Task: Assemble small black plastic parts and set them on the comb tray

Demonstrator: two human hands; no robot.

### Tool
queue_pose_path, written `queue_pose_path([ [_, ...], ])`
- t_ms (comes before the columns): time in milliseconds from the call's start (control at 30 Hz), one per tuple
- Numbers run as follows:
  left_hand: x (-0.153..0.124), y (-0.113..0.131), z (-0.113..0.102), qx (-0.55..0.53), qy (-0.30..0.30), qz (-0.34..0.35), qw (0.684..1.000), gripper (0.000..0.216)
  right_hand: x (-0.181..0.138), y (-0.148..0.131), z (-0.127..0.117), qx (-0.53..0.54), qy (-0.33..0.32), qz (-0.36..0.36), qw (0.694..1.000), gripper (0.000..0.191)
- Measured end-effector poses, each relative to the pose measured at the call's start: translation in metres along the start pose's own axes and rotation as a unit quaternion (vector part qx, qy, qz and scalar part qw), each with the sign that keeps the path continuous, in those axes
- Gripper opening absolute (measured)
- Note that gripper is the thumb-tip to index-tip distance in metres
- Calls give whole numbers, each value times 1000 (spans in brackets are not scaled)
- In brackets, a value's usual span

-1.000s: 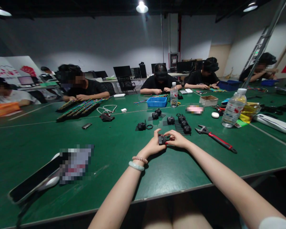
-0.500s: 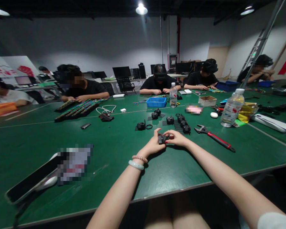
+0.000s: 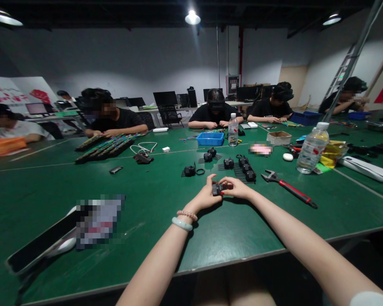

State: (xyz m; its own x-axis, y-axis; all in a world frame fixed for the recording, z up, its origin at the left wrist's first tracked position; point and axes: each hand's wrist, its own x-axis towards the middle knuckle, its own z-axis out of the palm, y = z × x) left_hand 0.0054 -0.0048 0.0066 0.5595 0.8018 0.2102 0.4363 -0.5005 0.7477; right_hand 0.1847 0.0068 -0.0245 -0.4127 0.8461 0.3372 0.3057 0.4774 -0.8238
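Both my hands meet over the green table (image 3: 153, 199) on one small black part (image 3: 216, 188). My left hand (image 3: 205, 196), with two bracelets on the wrist, pinches its left side. My right hand (image 3: 238, 188) pinches the right side with red-nailed fingers. Just beyond lie several more black parts (image 3: 245, 166) on flat black grids, and one with a ring (image 3: 189, 170) to the left.
A red-handled adjustable wrench (image 3: 289, 187) lies to the right, a water bottle (image 3: 312, 148) beyond it. A phone (image 3: 44, 244) sits near left. A blue tray (image 3: 210, 138) and a second bottle (image 3: 232, 129) stand farther off. Several seated people work around the table.
My hands stay together on the black part, with only slight finger movement. The view has tilted a little.
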Motion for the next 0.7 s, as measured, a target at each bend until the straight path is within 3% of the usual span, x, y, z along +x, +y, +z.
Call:
queue_pose_path([
  [700, 0, 1, 0, -9, -7, 10, 1000, 79, 2, 9, 1, -25, 8, -16, 1000, 36],
])
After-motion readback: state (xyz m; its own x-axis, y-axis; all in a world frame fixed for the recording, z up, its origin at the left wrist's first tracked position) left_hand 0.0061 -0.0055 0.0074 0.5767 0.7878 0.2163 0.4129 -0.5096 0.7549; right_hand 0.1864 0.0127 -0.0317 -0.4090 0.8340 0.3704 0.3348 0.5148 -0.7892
